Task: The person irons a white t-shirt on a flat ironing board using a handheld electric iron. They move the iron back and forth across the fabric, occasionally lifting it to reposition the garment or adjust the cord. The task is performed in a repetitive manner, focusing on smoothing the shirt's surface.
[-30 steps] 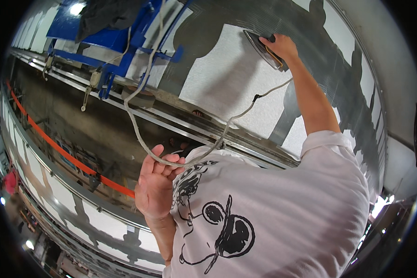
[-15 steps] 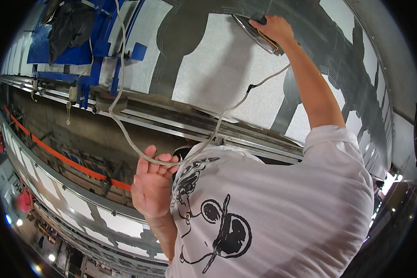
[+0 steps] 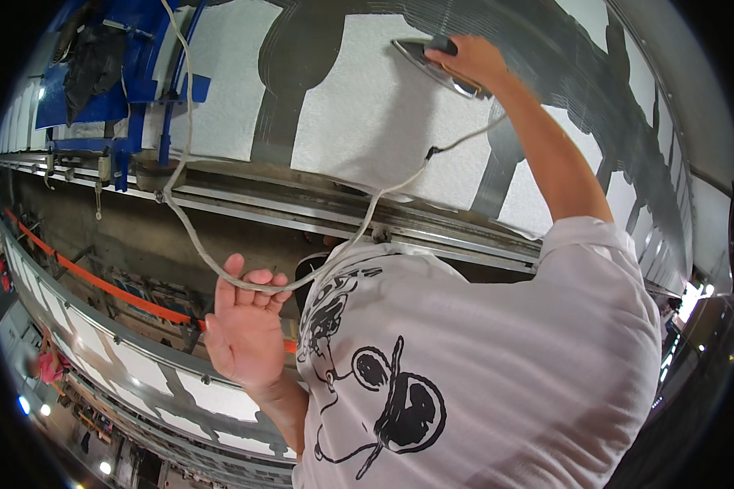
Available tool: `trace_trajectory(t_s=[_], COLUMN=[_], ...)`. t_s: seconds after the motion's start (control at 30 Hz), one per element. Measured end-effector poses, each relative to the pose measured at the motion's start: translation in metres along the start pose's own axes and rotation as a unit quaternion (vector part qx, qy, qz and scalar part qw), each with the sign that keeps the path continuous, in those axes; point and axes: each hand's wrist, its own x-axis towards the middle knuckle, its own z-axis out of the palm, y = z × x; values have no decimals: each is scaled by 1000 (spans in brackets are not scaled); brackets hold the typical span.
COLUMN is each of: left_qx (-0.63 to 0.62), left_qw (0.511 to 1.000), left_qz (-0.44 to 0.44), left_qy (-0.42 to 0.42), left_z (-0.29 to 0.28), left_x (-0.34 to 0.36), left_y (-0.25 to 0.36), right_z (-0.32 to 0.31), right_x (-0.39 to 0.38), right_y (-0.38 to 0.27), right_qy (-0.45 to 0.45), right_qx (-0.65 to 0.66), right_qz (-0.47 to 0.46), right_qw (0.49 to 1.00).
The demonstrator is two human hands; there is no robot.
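Note:
My right hand (image 3: 471, 63) is closed around the handle of a clothes iron (image 3: 440, 69), which has a dark body and a metal soleplate. The iron rests on a white fabric piece (image 3: 359, 122) lying on a long grey table (image 3: 285, 106). From the iron a pale cord (image 3: 365, 220) loops down toward me, with a dark wrap partway along it. Palm up, my left hand (image 3: 251, 330) is open below the table edge. The cord runs across its outstretched fingers, which are not wrapped around it.
A blue metal carriage (image 3: 143, 90) with a dark cloth (image 3: 94, 69) on it stands at the upper left. Metal rails (image 3: 285, 213) line the table's near edge. Behind me, an orange bar (image 3: 106, 281) and another long table (image 3: 139, 371) run lengthwise. A person in red (image 3: 50, 367) is far left.
The iron has slid a little nearer to me across the white fabric. My left hand has shifted left with the cord still over its fingers. The blue carriage sits farther left in view.

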Motion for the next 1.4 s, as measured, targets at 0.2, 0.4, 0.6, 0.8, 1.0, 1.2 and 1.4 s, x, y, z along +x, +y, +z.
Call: trace_trajectory(t_s=[0.2,0.4,0.6,0.8,1.0,1.2,1.4], left_qx=[-28,-31,-20,-79,-91,-123,-107], left_qw=[999,999,997,994,990,984,985], left_qz=[31,33,56,75,103,125,121], left_qy=[2,19,58,20,14,-10,-54], left_z=[-21,-25,-26,-47,-89,-143,-196], left_x=[-10,-2,2,1,-5,4,30], left_y=[-2,4,18,19,40,89,160], right_z=[44,67,0,-5,19,59,9], right_x=[-157,-206,-80,39,-62,-160,-109], right_y=[-54,-83,-85,-55,-137,-188,-258], right_qy=[-120,-138,-74,-9,-68,-125,-49], right_qx=[31,56,131,106,73,9,78], right_qz=[25,-81,11,66,57,-120,-25], right_qw=[992,985,989,992,993,985,995])
